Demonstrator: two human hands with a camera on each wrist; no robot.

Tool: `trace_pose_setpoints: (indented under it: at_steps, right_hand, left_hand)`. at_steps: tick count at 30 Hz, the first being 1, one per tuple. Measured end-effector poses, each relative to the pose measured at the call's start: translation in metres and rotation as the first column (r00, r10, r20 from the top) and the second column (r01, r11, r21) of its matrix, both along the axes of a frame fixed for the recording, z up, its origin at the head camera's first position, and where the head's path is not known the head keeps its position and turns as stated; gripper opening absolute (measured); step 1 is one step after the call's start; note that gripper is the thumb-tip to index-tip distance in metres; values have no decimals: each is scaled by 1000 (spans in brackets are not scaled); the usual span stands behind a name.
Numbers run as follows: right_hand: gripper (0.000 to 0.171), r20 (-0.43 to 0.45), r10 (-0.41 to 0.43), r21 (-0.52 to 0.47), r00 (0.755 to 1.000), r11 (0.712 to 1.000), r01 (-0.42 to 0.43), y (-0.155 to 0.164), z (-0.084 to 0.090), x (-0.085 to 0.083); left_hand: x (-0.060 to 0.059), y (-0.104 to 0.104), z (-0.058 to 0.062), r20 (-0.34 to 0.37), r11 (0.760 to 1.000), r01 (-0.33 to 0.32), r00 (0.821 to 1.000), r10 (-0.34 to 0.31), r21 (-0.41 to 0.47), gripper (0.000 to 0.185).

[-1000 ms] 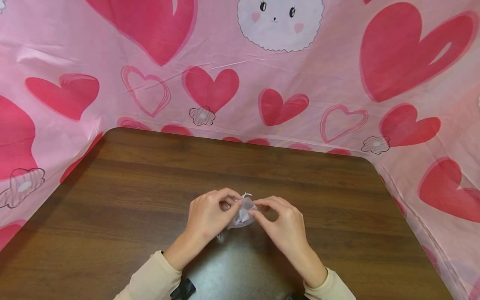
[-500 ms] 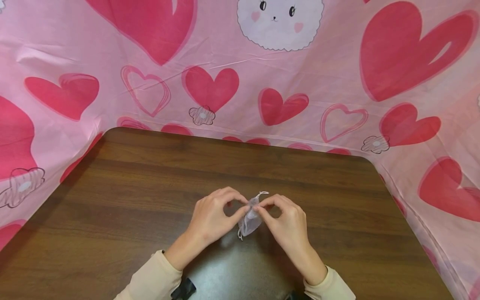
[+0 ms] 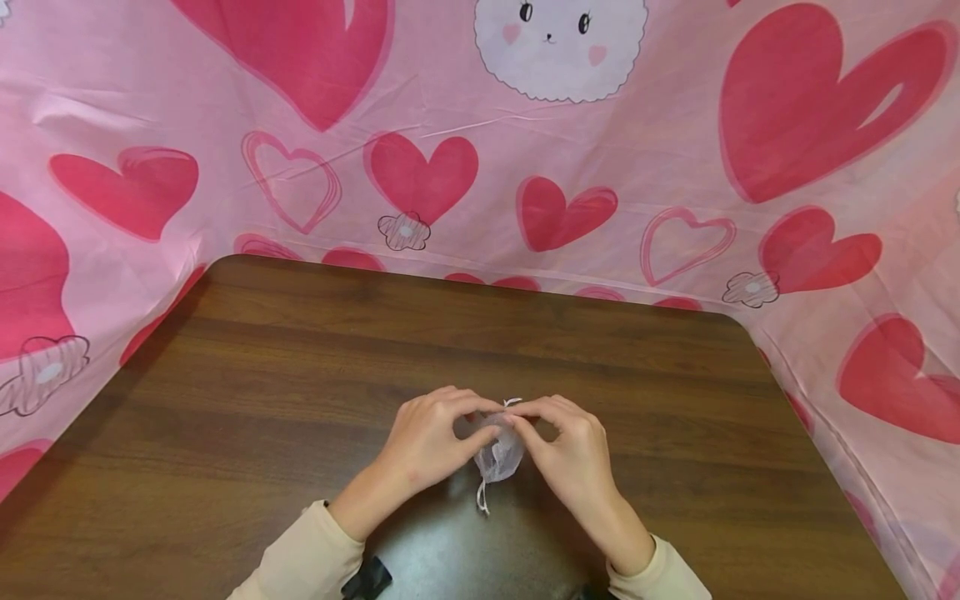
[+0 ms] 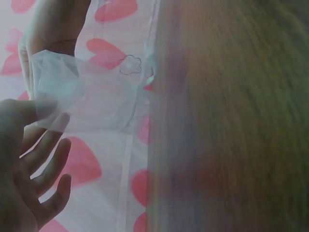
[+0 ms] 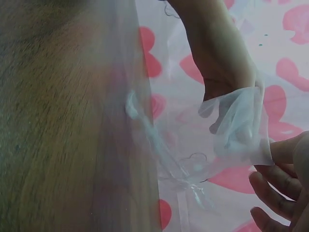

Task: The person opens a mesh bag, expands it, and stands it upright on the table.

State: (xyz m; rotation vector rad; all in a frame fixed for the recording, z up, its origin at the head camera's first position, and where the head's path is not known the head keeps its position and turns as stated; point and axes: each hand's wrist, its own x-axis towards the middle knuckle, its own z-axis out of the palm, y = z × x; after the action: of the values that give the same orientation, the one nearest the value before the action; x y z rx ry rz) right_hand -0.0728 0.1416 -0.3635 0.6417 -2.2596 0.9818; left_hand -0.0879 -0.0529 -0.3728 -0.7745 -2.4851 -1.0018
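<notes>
A small sheer white drawstring pouch (image 3: 504,457) is held up between both hands over the table. My left hand (image 3: 429,433) grips its upper edge, index finger stretched along the top and thumb lower down. On the other side, my right hand (image 3: 573,437) pinches the top edge between thumb and index finger. A loop of white cord (image 3: 482,498) dangles from the pouch's lower left, and another cord end (image 3: 513,402) sticks up behind the fingertips. In the right wrist view, fingers of the left hand (image 5: 219,58) show through the thin fabric (image 5: 236,125).
The brown wood-grain table (image 3: 300,367) spreads out around the hands. A pink cloth (image 3: 450,92) printed with red hearts hangs along its back and sides. A black strap end (image 3: 366,578) shows by the left sleeve (image 3: 315,550).
The pouch has turned and spread rounder, with its cord loop now hanging lower towards the person. The left hand's index finger has stretched further over the top; the right hand has barely moved.
</notes>
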Motion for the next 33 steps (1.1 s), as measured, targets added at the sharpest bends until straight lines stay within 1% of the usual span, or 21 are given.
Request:
trace_pose_setpoints:
  at_steps: [3, 6, 11, 14, 20, 24, 27, 29, 33]
  right_hand:
    - [17, 5, 24, -3, 1000, 1000, -24, -1, 2, 1]
    - [19, 22, 22, 13, 1000, 1000, -23, -2, 3, 1]
    - [21, 66, -30, 69, 997, 997, 25, -2, 2, 2]
    - [18, 82, -69, 96, 994, 994, 61, -1, 1, 2]
    - [15, 59, -110, 110, 992, 989, 103, 0, 0, 1]
    - [18, 48, -113, 104, 992, 989, 108, 0, 0, 1]
    - [22, 42, -114, 100, 993, 989, 110, 0, 0, 2]
    - [24, 38, -116, 98, 992, 989, 112, 0, 0, 1]
    - [28, 23, -132, 104, 991, 986, 129, 1, -1, 0]
  left_hand:
    - [1, 0, 1, -7, 999, -47, 999, 47, 1, 13]
    - [1, 0, 2, 2, 995, -100, 995, 100, 15, 12]
    - [1, -2, 2, 10, 983, -175, 985, 175, 58, 12]
    - [0, -2, 2, 1, 978, -194, 981, 194, 80, 12]
    - [0, -2, 2, -33, 977, -201, 978, 204, 66, 17]
    - [0, -2, 2, -29, 977, -203, 978, 205, 67, 21]
    - [0, -2, 2, -2, 981, -176, 984, 177, 81, 25]
    - [0, -2, 2, 12, 986, -146, 989, 146, 86, 28]
    - [0, -1, 1, -5, 994, -88, 996, 88, 67, 30]
